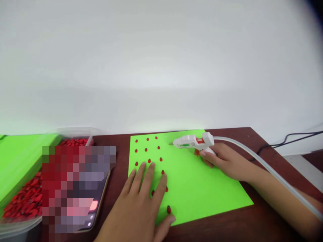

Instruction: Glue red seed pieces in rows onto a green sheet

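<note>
A bright green sheet [196, 188] lies on the table, dotted on its left half with several small red ladybug pieces [149, 160] in rough columns. My left hand [141, 198] rests flat over the sheet's lower left, fingers spread, hiding some of the pieces. One ladybug sits just above its thumb. In my right hand [219, 158] is a white hot glue gun [189, 142], gripped by the handle near its orange trigger. Its nozzle points left, close over the sheet's upper middle, right of the top ladybugs. A long translucent glue stick [252, 153] curves out from its back.
On the left, a clear plastic container [22, 225] holds many red pieces [27, 198], with a green stack [22, 158] over it. A phone [101, 201], partly pixelated, leans beside it. Dark cables [285, 141] run off the right edge. A white wall [161, 67] stands behind the table.
</note>
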`<state>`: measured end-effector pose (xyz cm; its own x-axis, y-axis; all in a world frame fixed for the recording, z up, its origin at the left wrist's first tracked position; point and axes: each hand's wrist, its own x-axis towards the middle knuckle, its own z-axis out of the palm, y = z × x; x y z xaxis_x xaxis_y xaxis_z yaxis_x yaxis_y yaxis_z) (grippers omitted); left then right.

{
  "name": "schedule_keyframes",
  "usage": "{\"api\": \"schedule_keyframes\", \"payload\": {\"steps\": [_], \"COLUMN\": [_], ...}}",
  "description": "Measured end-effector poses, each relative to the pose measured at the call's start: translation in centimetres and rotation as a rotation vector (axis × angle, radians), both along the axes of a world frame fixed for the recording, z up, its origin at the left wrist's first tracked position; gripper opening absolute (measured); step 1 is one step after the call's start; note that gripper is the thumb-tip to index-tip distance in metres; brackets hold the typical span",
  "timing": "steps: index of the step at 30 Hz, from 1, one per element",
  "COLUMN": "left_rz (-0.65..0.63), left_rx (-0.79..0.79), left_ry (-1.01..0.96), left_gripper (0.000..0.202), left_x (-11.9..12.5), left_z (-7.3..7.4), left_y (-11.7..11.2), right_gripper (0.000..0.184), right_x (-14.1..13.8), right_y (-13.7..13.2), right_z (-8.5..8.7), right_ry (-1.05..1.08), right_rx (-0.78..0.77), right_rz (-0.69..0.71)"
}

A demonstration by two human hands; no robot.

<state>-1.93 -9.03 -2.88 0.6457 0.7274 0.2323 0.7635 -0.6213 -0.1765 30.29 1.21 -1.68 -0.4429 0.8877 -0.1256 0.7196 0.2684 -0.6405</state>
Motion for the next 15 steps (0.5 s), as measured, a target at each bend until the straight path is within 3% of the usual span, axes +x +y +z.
{"api": "schedule_keyframes", "payload": {"steps": [15], "left_rz": [0.029], "left_rx": [-0.009], "left_ry": [-0.005], "left_gripper": [0.079], "left_x": [-0.34], "left_z": [-0.68], "left_y": [-0.40], "right_gripper": [0.053], "right_x": [0.02], "right_y": [0.08], "right_z": [0.02], "right_ry": [-0.017], "right_rx": [-0.028], "right_rz": [0.008]}}
